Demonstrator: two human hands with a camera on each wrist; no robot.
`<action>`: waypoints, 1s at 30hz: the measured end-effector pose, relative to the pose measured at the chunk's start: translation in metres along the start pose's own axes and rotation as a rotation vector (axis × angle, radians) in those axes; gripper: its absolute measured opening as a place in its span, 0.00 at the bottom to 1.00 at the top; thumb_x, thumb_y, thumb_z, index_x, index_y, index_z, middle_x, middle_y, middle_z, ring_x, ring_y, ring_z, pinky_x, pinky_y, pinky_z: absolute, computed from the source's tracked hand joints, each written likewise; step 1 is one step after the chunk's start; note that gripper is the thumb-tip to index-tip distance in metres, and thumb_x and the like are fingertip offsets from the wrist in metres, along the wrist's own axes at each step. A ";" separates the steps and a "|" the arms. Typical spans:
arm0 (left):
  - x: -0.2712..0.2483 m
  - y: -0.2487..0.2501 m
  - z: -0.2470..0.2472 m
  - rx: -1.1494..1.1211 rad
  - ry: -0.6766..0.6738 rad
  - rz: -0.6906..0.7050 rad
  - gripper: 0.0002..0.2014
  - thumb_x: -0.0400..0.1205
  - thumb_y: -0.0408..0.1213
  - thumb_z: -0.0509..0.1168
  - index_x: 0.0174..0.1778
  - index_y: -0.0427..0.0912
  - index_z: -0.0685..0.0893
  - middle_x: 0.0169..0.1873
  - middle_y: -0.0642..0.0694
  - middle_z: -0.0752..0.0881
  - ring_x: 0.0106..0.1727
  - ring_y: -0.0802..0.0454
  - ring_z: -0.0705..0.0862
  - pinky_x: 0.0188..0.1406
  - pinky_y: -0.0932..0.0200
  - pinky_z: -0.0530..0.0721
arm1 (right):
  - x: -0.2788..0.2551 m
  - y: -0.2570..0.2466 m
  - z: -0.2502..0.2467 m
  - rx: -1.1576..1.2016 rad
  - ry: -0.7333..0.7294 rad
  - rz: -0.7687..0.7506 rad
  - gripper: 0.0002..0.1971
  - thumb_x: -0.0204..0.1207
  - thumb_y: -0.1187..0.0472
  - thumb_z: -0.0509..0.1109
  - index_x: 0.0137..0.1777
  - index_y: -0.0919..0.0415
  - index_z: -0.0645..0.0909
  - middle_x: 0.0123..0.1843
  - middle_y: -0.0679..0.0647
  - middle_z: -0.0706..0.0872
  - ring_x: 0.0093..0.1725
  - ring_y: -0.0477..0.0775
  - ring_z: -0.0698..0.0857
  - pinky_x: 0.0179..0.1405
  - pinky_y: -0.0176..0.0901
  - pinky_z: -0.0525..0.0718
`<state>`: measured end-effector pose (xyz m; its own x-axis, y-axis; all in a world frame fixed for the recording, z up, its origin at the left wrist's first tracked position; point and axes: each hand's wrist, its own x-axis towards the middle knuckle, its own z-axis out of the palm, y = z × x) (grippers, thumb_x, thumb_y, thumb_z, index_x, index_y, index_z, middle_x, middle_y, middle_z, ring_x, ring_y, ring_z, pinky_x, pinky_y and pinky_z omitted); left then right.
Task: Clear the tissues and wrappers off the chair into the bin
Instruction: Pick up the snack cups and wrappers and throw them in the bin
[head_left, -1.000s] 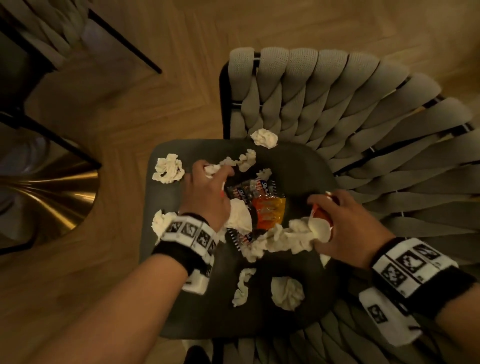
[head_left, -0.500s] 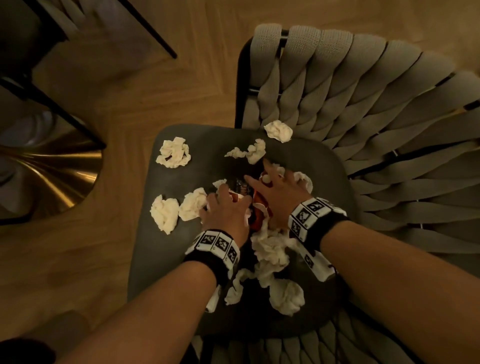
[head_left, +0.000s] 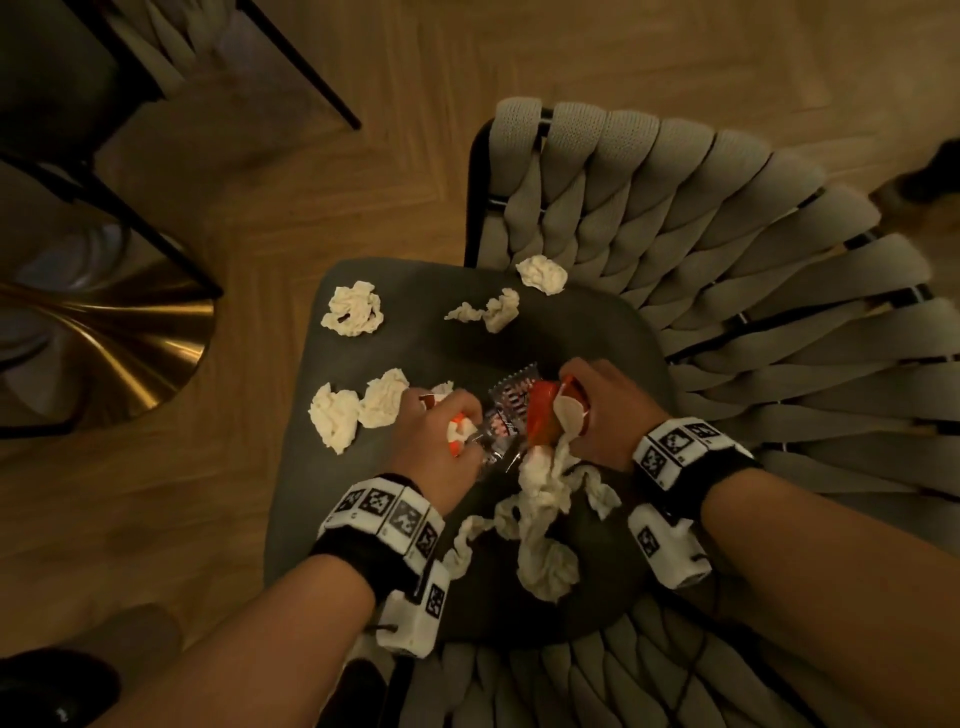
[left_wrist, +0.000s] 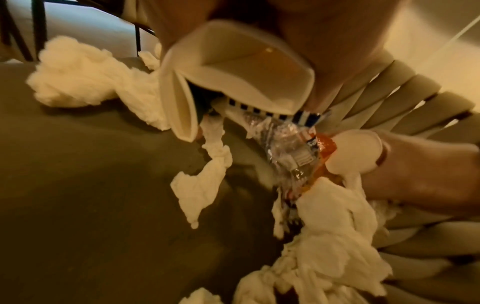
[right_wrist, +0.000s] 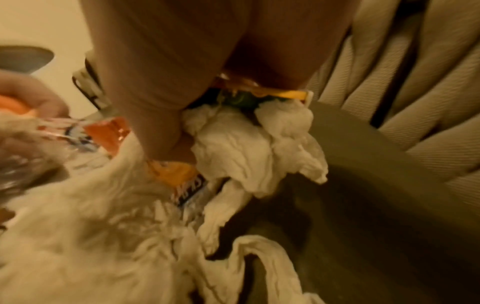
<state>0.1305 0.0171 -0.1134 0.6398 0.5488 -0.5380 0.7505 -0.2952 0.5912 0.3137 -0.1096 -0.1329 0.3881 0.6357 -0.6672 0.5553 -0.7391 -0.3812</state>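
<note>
The dark grey chair seat (head_left: 415, 353) is strewn with crumpled white tissues (head_left: 353, 309). At its middle my left hand (head_left: 460, 423) grips a white-and-orange wrapper (left_wrist: 233, 82) and one end of a clear printed wrapper (head_left: 506, 415). My right hand (head_left: 574, 402) grips an orange wrapper (head_left: 543, 418) together with a bunch of tissue (right_wrist: 241, 148). More tissue (head_left: 545, 493) trails from that bunch to the seat. Loose tissues lie to the left (head_left: 335, 423), behind (head_left: 493, 312) and against the backrest (head_left: 543, 274).
The chair's woven grey backrest (head_left: 727, 234) curves round the right and near sides. A brass table base (head_left: 114, 353) and thin black legs (head_left: 311, 67) stand on the wooden floor to the left. No bin is in view.
The hands met over the wrapper pile at the seat's middle, took hold of it, and have now drawn slightly apart, with wrappers and tissue bunched between them.
</note>
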 end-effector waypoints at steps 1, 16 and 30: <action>-0.007 0.003 -0.007 -0.012 0.014 0.008 0.14 0.73 0.35 0.70 0.43 0.61 0.77 0.54 0.47 0.69 0.45 0.52 0.75 0.38 0.69 0.71 | -0.008 0.002 -0.005 0.031 0.012 0.004 0.38 0.57 0.53 0.82 0.63 0.43 0.64 0.62 0.55 0.74 0.57 0.59 0.79 0.54 0.55 0.82; -0.143 0.009 -0.124 -0.279 0.129 -0.014 0.15 0.74 0.33 0.71 0.45 0.60 0.78 0.51 0.50 0.79 0.50 0.52 0.82 0.51 0.43 0.87 | -0.157 -0.035 -0.059 0.401 0.227 -0.012 0.30 0.57 0.67 0.82 0.55 0.48 0.72 0.49 0.56 0.83 0.46 0.56 0.84 0.42 0.48 0.84; -0.340 -0.103 -0.233 -0.442 0.593 -0.144 0.19 0.73 0.28 0.71 0.40 0.62 0.78 0.43 0.60 0.83 0.44 0.62 0.82 0.38 0.70 0.81 | -0.261 -0.196 -0.090 0.464 0.233 -0.439 0.28 0.54 0.71 0.81 0.54 0.59 0.76 0.46 0.41 0.83 0.46 0.36 0.81 0.46 0.24 0.77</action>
<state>-0.2029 0.0429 0.1492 0.2499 0.9244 -0.2880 0.6034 0.0839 0.7930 0.1696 -0.1106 0.1730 0.3759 0.8917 -0.2521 0.3451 -0.3872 -0.8550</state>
